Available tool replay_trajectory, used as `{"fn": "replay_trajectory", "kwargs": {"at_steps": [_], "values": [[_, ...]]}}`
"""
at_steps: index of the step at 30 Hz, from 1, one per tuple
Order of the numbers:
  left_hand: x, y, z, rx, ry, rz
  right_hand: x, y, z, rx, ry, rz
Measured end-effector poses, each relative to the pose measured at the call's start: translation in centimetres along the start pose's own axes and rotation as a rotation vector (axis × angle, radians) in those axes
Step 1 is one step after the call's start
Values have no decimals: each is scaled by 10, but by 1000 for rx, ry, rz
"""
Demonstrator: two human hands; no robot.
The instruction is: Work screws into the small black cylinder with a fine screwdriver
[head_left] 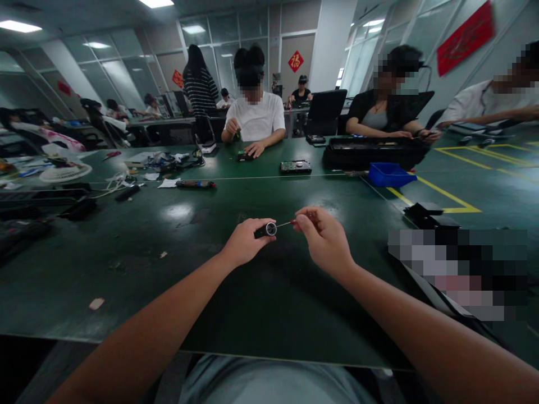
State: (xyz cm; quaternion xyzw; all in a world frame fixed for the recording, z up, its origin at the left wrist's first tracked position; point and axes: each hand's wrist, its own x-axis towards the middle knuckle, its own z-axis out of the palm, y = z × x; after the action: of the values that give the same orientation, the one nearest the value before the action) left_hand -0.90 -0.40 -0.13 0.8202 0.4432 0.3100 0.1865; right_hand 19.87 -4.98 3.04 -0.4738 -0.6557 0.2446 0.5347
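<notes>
My left hand (243, 242) is closed around a short black cylinder (270, 229) with a silver ring at its end; its exact kind I cannot tell. The ringed end faces me, and the fingers cover much of its body. In my right hand (326, 240), thumb and fingers pinch the red handle of a thin screwdriver (287, 224). Its metal shaft points left at the cylinder's ringed end. Whether the tip touches it or stops just beside it is unclear. Both hands are above the green tabletop (269, 314).
A hard drive (296, 166), a blue bin (389, 175) and a long black housing (370, 152) lie farther back. Cables and parts (172, 160) clutter the left. A black bracket-like part (432, 216) is at right. Across the table, a person in a white shirt (256, 118) handles a small device.
</notes>
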Motion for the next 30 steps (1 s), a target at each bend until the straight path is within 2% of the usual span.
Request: {"fn": "replay_trajectory", "kwargs": {"at_steps": [5, 10, 13, 15, 24, 30], "values": [[0, 3, 0, 13, -9, -3, 6, 11, 4, 124, 51, 109], [0, 5, -3, -22, -12, 34, 16, 29, 7, 463, 128, 312], [2, 5, -6, -11, -3, 60, 21, 34, 5, 610, 89, 470], [2, 5, -7, 13, 4, 54, 23, 33, 3, 628, 78, 505], [2, 8, -9, 36, -2, 15, 16, 27, 4, 383, 149, 269], [2, 9, -9, 36, 6, 25, 10, 16, 2, 179, 132, 122]]}}
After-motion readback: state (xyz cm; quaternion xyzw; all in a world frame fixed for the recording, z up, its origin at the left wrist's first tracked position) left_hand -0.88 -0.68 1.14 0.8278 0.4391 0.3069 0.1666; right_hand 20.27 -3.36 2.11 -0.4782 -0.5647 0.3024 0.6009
